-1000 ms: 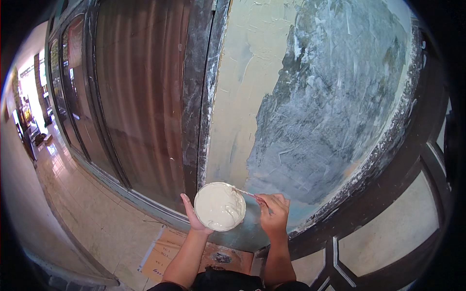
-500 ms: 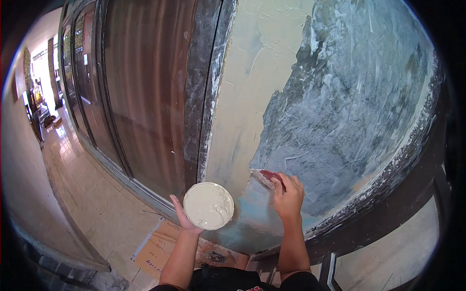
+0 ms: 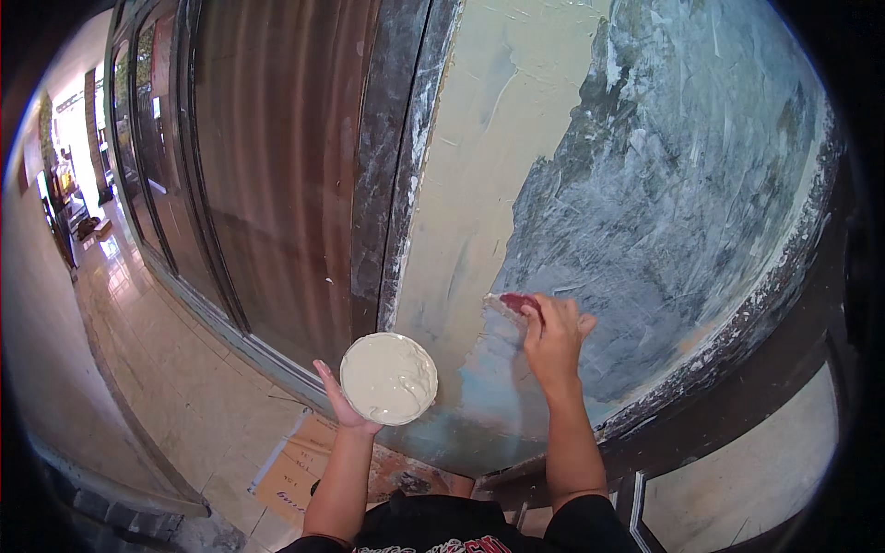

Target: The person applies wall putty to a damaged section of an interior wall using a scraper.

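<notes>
My left hand [image 3: 343, 402] holds a round tub of cream-coloured putty [image 3: 389, 380] from its left side and from below, with the thumb stretched along the rim. My right hand [image 3: 557, 339] grips a putty knife with a dark red handle [image 3: 521, 302]. Its whitish blade touches the wall or is very close to it, at the ragged edge of the cream putty coat [image 3: 470, 203]. To the right of that edge lies the bare grey-blue wall [image 3: 636, 240], streaked with white scrapes.
Left of the coat stands a dark window frame [image 3: 392, 166] with a brown curtain [image 3: 277, 166] behind glass. A brown cardboard sheet [image 3: 300, 465] lies on the tiled floor [image 3: 184, 387]. Dark wooden panelling [image 3: 719, 479] is at the lower right.
My right hand has moved slightly up and right along the coat's edge with the putty knife. The tub in my left hand has shifted a little up and left. The view has shifted slightly.
</notes>
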`<state>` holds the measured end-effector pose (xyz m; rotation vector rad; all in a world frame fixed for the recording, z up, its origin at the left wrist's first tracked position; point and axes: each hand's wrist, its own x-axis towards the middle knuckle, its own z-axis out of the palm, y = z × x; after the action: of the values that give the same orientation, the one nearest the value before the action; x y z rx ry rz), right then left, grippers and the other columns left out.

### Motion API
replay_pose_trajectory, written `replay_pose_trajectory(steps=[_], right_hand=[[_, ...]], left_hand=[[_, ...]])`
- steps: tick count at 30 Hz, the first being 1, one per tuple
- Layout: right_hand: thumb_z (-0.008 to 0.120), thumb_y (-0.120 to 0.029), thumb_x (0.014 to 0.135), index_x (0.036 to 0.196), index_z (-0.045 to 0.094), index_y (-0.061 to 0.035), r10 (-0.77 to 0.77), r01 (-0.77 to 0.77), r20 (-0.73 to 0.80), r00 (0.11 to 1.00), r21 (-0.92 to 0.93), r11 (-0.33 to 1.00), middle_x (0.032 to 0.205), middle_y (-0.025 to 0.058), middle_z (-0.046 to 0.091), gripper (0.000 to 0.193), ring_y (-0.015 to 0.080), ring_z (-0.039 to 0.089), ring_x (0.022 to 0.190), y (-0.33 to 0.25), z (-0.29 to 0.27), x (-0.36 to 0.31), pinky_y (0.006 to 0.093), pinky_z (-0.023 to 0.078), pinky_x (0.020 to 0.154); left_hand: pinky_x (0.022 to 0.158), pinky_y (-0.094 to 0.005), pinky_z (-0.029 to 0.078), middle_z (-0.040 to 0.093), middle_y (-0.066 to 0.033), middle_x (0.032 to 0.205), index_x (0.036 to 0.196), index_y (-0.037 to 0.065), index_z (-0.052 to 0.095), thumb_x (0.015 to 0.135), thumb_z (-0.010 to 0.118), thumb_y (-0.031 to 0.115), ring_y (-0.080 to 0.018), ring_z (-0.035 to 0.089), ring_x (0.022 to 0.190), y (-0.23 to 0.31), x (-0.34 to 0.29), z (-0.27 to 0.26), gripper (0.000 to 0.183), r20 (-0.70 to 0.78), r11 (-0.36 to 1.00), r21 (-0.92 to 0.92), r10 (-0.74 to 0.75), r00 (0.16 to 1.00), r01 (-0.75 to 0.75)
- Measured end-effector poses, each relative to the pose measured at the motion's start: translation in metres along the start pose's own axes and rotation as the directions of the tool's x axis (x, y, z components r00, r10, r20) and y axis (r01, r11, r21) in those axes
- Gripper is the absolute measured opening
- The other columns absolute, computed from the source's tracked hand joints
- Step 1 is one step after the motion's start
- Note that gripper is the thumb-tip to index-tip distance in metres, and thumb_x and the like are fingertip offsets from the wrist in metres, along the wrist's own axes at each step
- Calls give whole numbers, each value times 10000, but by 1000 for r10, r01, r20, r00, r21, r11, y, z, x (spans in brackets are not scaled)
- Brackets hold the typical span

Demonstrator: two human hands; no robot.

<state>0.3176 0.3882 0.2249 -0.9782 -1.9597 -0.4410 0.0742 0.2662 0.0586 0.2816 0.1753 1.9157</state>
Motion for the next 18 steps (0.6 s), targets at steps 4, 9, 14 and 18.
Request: replay_pose_trajectory(steps=[4,9,14,18], right_hand=[[700,-185,932,1075,701,-134,2,2,-77,997,44,999,952,29,669,151,271,560,969,0,-6,10,481,296,879],[721,-211,909,1054,697,-146,-124,124,6,992,-20,992,920,25,625,161,287,539,984,5,4,-6,483,291,890],[775,-285,870,1038,700,-161,-174,171,-100,980,-36,985,926,3,614,222,287,519,989,14,-1,15,486,284,903],[818,-388,832,1022,704,-175,-249,236,-154,956,-97,967,918,-16,599,307,275,497,976,17,5,25,492,275,905]], left_hand=[[1101,-550,483,548,-197,1496,1482,23,515,920,272,898,-392,568,1327,5,-6,12,1068,-15,999,3,35,999,-35],[1113,-549,472,541,-196,1502,1489,20,507,924,270,893,-391,557,1341,5,-9,-1,1066,13,1000,-3,20,1000,-20],[1122,-546,465,539,-197,1505,1492,11,500,927,266,890,-386,551,1351,3,-13,-5,1071,-54,998,-3,58,997,-58],[1120,-539,469,544,-196,1502,1493,9,498,929,264,889,-383,556,1346,4,-14,-3,1071,-47,996,16,85,995,-85]])
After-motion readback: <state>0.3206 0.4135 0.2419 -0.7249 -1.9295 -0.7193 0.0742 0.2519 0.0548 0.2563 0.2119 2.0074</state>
